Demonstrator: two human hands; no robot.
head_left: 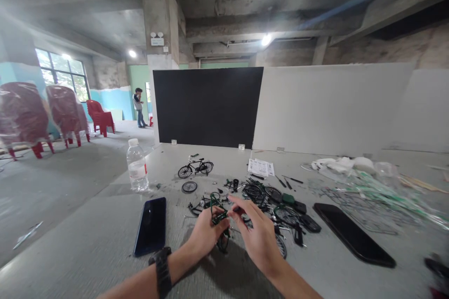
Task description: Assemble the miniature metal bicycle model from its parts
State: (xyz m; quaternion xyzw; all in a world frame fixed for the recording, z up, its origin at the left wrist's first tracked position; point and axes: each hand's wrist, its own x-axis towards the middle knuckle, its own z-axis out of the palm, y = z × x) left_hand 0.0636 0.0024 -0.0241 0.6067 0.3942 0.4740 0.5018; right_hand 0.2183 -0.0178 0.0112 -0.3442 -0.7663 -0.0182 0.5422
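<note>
Left hand (pixel 206 233): fingers clenched on green miniature bicycle frame (pixel 218 215), below assembled miniature bicycle (pixel 195 167); right hand (pixel 254 238): fingers pinched together at frame, any held part too small to tell.

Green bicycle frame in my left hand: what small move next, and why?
Probably hold the dark green metal miniature bicycle frame steady in your left hand and compare it with the assembled black miniature bicycle, since your right hand is at the frame.

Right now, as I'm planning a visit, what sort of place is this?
Probably an unfinished building used as a workroom: bare concrete ceiling, plastic-wrapped red chairs, and a table with model bicycle parts.
</note>
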